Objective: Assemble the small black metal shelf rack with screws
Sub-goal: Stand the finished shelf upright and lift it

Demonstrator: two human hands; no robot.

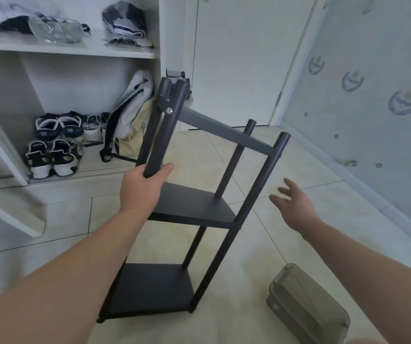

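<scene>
A small black metal shelf rack (pixel 194 207) stands tilted on the tiled floor, with three shelf plates joined to round black posts. Its top plate (pixel 226 131) slopes down to the right, and a silver screw head (pixel 169 110) shows at its left corner. My left hand (pixel 145 187) grips two black posts (pixel 161 135) on the rack's left side, near their lower ends. My right hand (pixel 292 202) hovers to the right of the rack with fingers spread, touching nothing.
A grey plastic box (pixel 306 304) lies on the floor at the lower right. An open white cupboard (pixel 75 50) on the left holds several shoes (pixel 55 155) and a bag (pixel 130 115). A white door (pixel 244 58) and a patterned wall (pixel 373 83) stand behind.
</scene>
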